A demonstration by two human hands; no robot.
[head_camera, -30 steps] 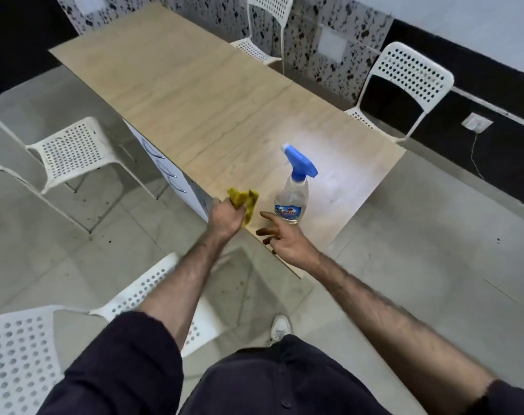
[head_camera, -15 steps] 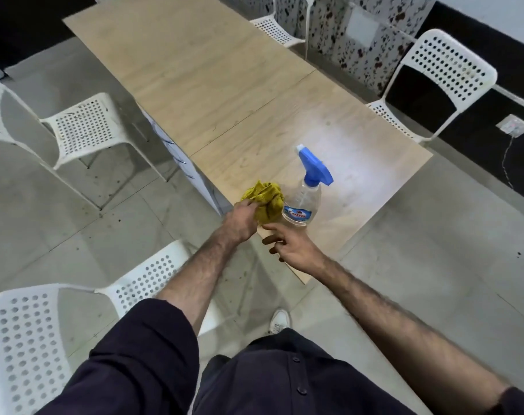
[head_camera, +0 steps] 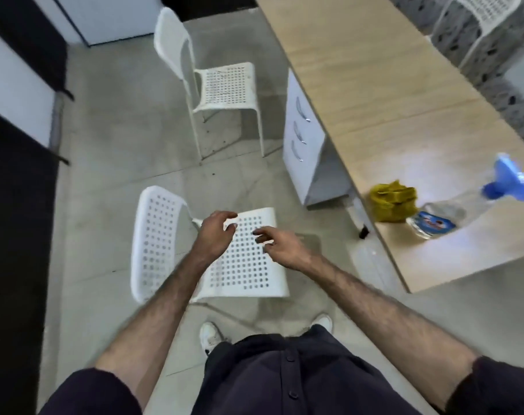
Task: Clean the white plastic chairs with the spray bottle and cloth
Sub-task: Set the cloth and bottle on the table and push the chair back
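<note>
— Hands?
— Left hand and right hand are held loosely curled, empty, above the near chair.
— Supplies?
— Cloth and spray bottle are placed touching on the table, right of that chair.

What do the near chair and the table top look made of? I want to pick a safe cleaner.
The near chair looks like moulded white plastic with a smooth, slightly glossy finish, its seat and back punched with round holes. The table top shows pale wood grain with a matt sheen; whether laminate or real wood cannot be told.
</note>
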